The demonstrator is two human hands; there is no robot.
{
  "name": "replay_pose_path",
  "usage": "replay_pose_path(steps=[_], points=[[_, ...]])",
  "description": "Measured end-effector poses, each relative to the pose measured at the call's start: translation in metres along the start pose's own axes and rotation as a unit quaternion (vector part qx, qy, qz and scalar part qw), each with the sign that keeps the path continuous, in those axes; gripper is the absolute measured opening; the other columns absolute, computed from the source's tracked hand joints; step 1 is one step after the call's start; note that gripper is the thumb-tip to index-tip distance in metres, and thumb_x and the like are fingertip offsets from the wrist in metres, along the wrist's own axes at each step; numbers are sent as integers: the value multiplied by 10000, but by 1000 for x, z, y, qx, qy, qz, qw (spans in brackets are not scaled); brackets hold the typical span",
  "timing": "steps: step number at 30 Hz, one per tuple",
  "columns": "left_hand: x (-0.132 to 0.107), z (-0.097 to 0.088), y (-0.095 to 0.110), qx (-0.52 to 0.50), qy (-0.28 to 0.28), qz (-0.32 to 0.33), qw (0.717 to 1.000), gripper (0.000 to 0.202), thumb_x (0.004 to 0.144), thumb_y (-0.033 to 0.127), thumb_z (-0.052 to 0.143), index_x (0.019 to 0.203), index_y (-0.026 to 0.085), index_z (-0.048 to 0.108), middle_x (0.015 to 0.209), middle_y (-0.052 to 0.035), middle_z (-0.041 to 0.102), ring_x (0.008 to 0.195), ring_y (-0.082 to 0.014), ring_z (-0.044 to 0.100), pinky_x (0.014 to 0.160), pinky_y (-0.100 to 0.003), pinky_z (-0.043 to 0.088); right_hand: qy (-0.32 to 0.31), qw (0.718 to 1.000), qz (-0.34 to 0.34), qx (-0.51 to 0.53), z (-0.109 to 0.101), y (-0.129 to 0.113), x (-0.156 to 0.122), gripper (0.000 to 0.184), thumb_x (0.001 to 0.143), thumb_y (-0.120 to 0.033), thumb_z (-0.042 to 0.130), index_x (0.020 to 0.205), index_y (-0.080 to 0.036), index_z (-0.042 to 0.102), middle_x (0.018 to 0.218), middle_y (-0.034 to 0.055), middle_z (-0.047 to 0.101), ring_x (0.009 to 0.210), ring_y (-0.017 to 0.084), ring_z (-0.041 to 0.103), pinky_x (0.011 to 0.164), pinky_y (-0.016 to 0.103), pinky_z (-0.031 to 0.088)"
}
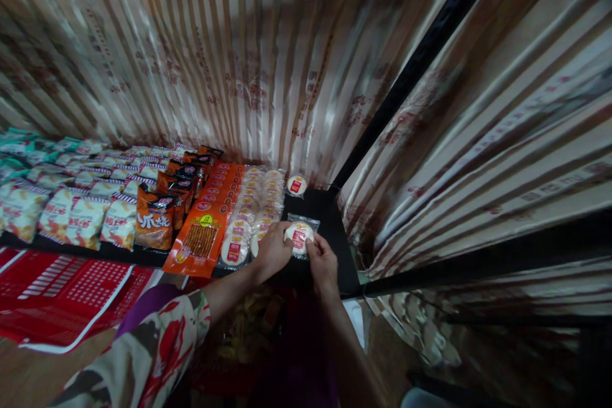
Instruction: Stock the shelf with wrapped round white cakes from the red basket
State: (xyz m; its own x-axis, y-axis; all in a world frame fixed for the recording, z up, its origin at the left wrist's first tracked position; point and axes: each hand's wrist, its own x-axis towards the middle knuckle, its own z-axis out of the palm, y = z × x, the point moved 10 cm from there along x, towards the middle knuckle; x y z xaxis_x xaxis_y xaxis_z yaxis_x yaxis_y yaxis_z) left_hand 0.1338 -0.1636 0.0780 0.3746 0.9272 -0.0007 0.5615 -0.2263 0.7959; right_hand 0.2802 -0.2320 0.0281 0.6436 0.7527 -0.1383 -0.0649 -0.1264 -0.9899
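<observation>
Both my hands hold one small clear packet with a round white cake and a red label (299,234) over the black shelf (335,229). My left hand (273,250) grips the packet's left edge, fingers curled. My right hand (321,261) pinches its lower right corner. Just left of the packet lie two rows of the same round cakes (248,213). One more round cake packet (296,185) sits alone at the back of the shelf.
Orange snack bags (203,229), dark orange bags (155,217) and rows of white and teal bags (71,204) fill the shelf to the left. Striped curtain (239,64) hangs behind and to the right. A black post (411,70) rises at the shelf's corner. A red printed sheet (62,293) lies below.
</observation>
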Motion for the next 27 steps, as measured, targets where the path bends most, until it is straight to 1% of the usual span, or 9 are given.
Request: replay_pose_path(steps=[5, 10, 12, 14, 16, 19, 21, 24, 27], points=[[22, 18, 0, 3, -18, -17, 1000, 464, 751, 153, 485, 1215, 147, 499, 1185, -105, 569, 1077, -212, 535, 962, -311, 406, 12, 999, -11, 34, 1, 12, 34, 499, 582, -426, 670, 982, -128, 649, 870, 80, 700, 740, 188, 628, 693, 307, 501], [38, 30, 8, 17, -18, 0, 1000, 503, 767, 151, 459, 1268, 100, 451, 1250, -148, 527, 1143, -232, 504, 1003, -315, 382, 4, 999, -19, 48, 7, 21, 61, 497, 591, -431, 674, 980, -123, 648, 856, 84, 698, 732, 184, 625, 697, 309, 498], [43, 36, 12, 33, -22, 10, 999, 531, 764, 140, 450, 1290, 73, 424, 1294, -164, 491, 1200, -237, 462, 1041, -316, 347, 2, 999, -26, 43, 8, 21, 71, 484, 601, -433, 669, 973, -124, 652, 857, 85, 698, 733, 184, 625, 688, 304, 497], [47, 42, 11, 47, -31, 7, 998, 566, 758, 137, 450, 1316, 62, 393, 1368, -168, 421, 1282, -241, 378, 1087, -317, 288, 3, 999, -28, 36, 10, 23, 79, 480, 597, -433, 669, 964, -123, 654, 855, 88, 698, 725, 185, 623, 675, 302, 496], [49, 47, 9, 54, -36, 0, 998, 598, 749, 135, 454, 1337, 67, 371, 1434, -156, 337, 1342, -242, 284, 1116, -323, 238, 2, 999, -29, 23, 11, 24, 88, 488, 590, -437, 668, 963, -123, 652, 858, 89, 697, 715, 184, 620, 671, 302, 493], [50, 50, 9, 58, -32, 2, 998, 629, 727, 128, 471, 1346, 83, 368, 1486, -130, 244, 1380, -249, 188, 1128, -336, 223, 3, 999, -42, -17, 12, 24, 100, 480, 606, -453, 641, 968, -137, 653, 859, 75, 694, 715, 178, 614, 677, 295, 485], [50, 52, 8, 57, -38, 0, 998, 642, 714, 121, 480, 1346, 79, 373, 1500, -131, 206, 1386, -259, 160, 1130, -351, 224, 7, 997, -52, -53, 12, 22, 107, 461, 627, -458, 614, 966, -149, 658, 841, 57, 693, 715, 175, 609, 684, 294, 480], [51, 58, 9, 50, -68, 0, 996, 691, 700, 108, 484, 1372, 57, 331, 1506, -146, 173, 1388, -264, 151, 1135, -349, 213, 10, 991, -69, -110, 13, 18, 118, 432, 651, -451, 582, 959, -161, 671, 810, 38, 689, 706, 178, 605, 697, 304, 474], [56, 66, 10, 50, -92, 2, 994, 723, 697, 100, 471, 1394, 44, 285, 1509, -141, 164, 1392, -257, 131, 1143, -341, 189, 9, 987, -87, -133, 19, 12, 128, 407, 662, -434, 569, 954, -174, 681, 800, 32, 693, 715, 184, 609, 710, 309, 475]])
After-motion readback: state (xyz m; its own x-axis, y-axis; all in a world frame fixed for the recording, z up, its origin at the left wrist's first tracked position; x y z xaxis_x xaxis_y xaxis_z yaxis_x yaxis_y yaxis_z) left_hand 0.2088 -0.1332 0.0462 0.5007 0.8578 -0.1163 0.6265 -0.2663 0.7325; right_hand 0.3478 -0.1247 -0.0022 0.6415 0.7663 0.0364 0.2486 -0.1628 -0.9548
